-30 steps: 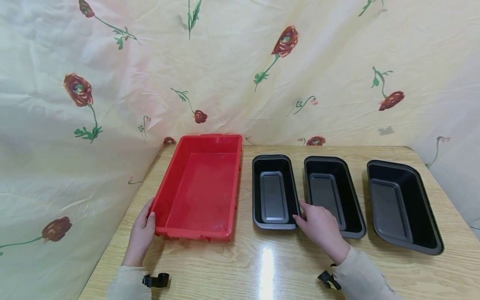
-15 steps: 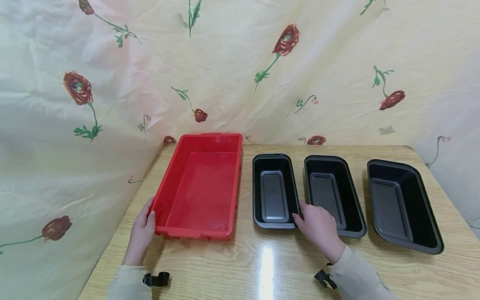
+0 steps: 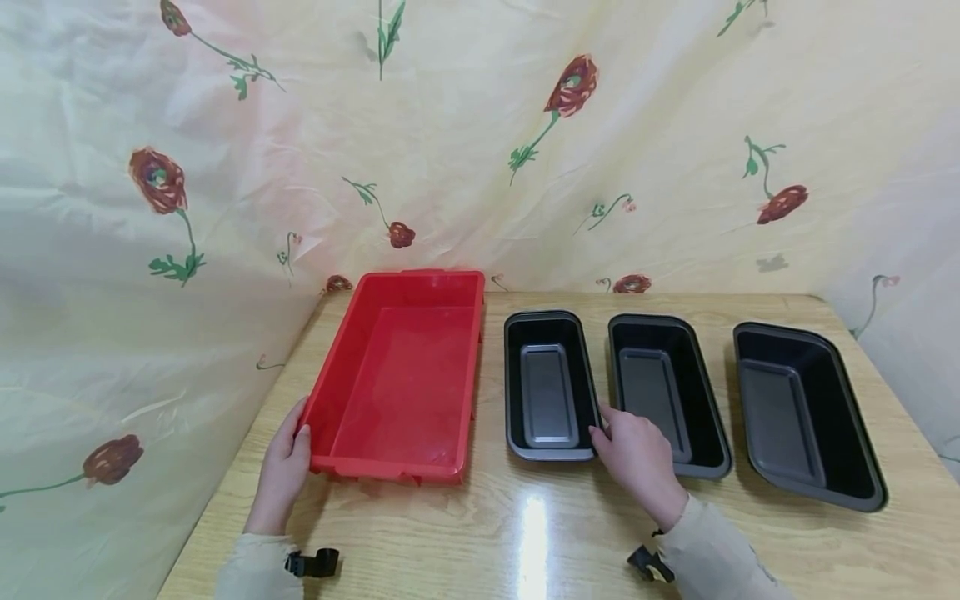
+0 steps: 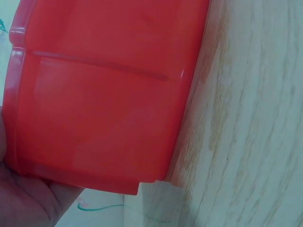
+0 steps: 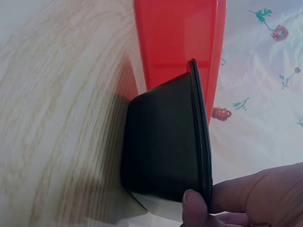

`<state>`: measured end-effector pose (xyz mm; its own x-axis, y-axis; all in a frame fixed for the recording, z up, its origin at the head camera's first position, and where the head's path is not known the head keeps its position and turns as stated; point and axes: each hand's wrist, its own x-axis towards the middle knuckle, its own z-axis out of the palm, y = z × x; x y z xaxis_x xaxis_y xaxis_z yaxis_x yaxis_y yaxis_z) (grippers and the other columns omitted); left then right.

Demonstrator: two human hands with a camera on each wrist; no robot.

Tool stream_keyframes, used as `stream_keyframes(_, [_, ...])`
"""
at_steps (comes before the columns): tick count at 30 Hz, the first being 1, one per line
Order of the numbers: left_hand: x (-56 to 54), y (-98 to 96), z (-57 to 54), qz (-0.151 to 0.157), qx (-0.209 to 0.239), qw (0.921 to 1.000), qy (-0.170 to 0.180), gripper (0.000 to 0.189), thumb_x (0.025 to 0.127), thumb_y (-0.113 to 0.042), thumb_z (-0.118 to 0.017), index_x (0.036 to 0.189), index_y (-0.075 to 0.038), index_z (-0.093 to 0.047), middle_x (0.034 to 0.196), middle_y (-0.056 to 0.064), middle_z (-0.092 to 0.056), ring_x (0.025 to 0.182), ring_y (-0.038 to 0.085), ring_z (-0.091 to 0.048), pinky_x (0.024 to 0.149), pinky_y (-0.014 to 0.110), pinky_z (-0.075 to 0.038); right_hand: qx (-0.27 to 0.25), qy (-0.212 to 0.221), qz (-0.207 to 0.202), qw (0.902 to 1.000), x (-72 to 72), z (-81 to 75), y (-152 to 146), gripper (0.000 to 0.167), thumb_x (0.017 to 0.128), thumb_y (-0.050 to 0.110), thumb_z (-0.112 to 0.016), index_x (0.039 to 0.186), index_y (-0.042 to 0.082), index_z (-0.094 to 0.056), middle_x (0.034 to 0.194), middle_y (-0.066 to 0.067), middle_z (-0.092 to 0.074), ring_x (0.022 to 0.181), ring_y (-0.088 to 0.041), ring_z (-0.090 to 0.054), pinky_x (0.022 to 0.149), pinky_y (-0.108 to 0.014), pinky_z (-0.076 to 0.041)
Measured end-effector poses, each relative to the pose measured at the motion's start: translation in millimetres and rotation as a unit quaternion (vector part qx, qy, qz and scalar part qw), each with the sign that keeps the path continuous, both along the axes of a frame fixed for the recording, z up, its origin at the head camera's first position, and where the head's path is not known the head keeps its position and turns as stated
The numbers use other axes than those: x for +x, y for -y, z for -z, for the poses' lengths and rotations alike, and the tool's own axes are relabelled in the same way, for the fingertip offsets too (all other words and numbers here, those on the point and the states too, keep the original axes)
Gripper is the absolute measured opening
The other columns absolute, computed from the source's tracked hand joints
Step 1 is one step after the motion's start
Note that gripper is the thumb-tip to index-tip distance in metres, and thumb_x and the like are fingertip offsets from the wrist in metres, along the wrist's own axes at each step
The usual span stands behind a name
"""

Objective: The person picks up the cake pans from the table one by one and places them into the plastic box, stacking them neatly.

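Observation:
A shallow red plastic tray (image 3: 405,375) lies on the left of the table. My left hand (image 3: 283,467) grips its near left corner, thumb on the rim and fingers on the outer side. In the left wrist view the hand (image 4: 28,198) shows at the edge of the tray (image 4: 104,118). A small black loaf pan (image 3: 549,396) sits to the right of the tray. My right hand (image 3: 639,457) pinches its right rim near the front corner. The right wrist view shows the thumb and fingers (image 5: 194,208) on both sides of the rim of this loaf pan (image 5: 163,137).
Two more black loaf pans stand to the right, a middle one (image 3: 656,383) partly behind my right hand and a larger one (image 3: 787,408) near the right edge. The wooden table (image 3: 427,542) meets a flowered cloth (image 3: 465,150) at the back and left.
My right thumb has shifted slightly rightward toward the small loaf pan's rim, and the right wrist has moved a little to the left. The left hand, tray and pans stay in place.

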<state>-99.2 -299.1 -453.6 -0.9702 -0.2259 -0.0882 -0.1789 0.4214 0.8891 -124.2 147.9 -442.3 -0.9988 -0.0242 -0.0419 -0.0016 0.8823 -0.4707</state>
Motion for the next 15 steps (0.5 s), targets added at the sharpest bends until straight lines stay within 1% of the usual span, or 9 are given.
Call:
stream_keyframes(1, [0.3, 0.0, 0.1, 0.000, -0.003, 1.0000, -0.001, 0.051, 0.106, -0.013, -0.031, 0.156, -0.012, -0.021, 0.156, 0.017, -0.027, 0.133, 0.036, -0.037, 0.105, 0.048, -0.037, -0.004, 0.002, 0.001, 1.0000, 0.2, -0.1, -0.2, 0.043, 0.092, 0.016, -0.065, 0.126, -0.011, -0.059, 0.067, -0.004, -0.060, 0.051, -0.016, -0.046, 0.043, -0.030, -0.037])
stream_keyframes(5, [1.2, -0.4, -0.5, -0.002, -0.010, 1.0000, 0.001, 0.051, 0.106, -0.014, -0.032, 0.156, -0.014, -0.022, 0.156, 0.016, -0.028, 0.131, 0.035, -0.038, 0.104, 0.049, -0.038, -0.028, 0.007, 0.003, 0.9996, 1.0, -0.5, -1.2, 0.043, 0.092, 0.014, -0.064, 0.126, -0.011, -0.058, 0.068, -0.003, -0.060, 0.052, -0.016, -0.047, 0.044, -0.030, -0.037])
stream_keyframes(8, [1.3, -0.6, -1.4, -0.001, -0.007, 1.0000, -0.003, 0.051, 0.106, -0.014, -0.032, 0.157, -0.013, -0.021, 0.155, 0.018, -0.028, 0.130, 0.037, -0.039, 0.103, 0.051, -0.039, -0.049, 0.012, 0.003, 0.9987, 1.4, -1.3, -2.0, 0.044, 0.092, 0.013, -0.063, 0.128, -0.011, -0.057, 0.068, -0.001, -0.059, 0.052, -0.016, -0.046, 0.044, -0.030, -0.038])
stream_keyframes(11, [0.9, -0.3, -1.3, 0.001, -0.003, 1.0000, -0.007, 0.051, 0.106, -0.014, -0.032, 0.156, -0.012, -0.021, 0.155, 0.019, -0.028, 0.130, 0.039, -0.039, 0.104, 0.052, -0.039, -0.068, 0.014, -0.003, 0.9976, 1.4, -2.6, -3.1, 0.044, 0.092, 0.012, -0.062, 0.129, -0.012, -0.056, 0.064, 0.000, -0.056, 0.050, -0.016, -0.046, 0.044, -0.030, -0.037])
stream_keyframes(15, [0.5, -0.3, -0.3, 0.000, -0.003, 1.0000, -0.001, 0.052, 0.106, -0.013, -0.032, 0.157, -0.014, -0.020, 0.155, 0.017, -0.028, 0.130, 0.037, -0.039, 0.103, 0.049, -0.040, -0.096, 0.013, -0.017, 0.9952, 1.6, -4.6, -4.6, 0.045, 0.093, 0.010, -0.060, 0.130, -0.014, -0.053, 0.059, 0.001, -0.052, 0.048, -0.015, -0.045, 0.043, -0.030, -0.036])
